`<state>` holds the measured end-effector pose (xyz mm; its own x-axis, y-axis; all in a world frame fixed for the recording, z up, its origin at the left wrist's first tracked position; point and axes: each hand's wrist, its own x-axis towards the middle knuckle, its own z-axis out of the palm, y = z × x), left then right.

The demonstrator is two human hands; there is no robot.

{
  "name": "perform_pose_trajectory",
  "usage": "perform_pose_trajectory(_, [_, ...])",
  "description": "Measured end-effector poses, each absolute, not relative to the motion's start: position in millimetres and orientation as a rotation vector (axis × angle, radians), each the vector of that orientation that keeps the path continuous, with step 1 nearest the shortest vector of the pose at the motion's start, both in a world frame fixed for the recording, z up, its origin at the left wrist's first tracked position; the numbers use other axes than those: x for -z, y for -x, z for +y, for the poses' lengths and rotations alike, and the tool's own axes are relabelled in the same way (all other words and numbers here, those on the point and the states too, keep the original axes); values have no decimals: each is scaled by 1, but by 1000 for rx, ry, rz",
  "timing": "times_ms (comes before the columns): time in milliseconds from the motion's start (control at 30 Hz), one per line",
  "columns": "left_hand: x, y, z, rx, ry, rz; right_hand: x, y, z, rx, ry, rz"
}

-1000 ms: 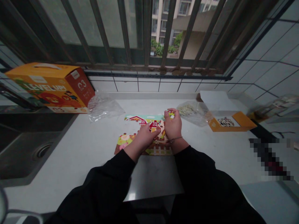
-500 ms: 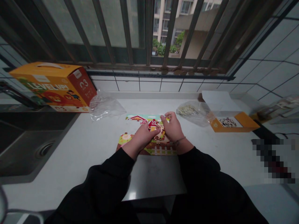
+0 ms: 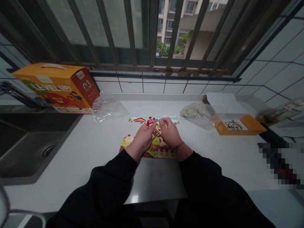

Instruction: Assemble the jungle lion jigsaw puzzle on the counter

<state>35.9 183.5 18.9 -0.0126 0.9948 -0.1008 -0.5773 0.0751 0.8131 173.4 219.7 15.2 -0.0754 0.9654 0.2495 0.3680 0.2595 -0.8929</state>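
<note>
So the left hand (image 3: 143, 138) and right hand (image 3: 171, 134) have their fingers pinching the barn piece (image 3: 150, 121) from opposite sides, probably to keep it steady. Farm picture (image 3: 152, 153) lies flat toward the surface's (image 3: 206, 145) front edge, likely for easy reach.
</note>
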Motion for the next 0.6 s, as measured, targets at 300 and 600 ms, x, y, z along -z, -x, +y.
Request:
perform_pose_trajectory(300, [-24,-34,193,-1525,-421,814,-26,-185,223,-759,1341,-1471])
perform_pose_trajectory(600, [-34,-36,186,-1489,-422,708,-11,-168,217,-965,1246,-1660])
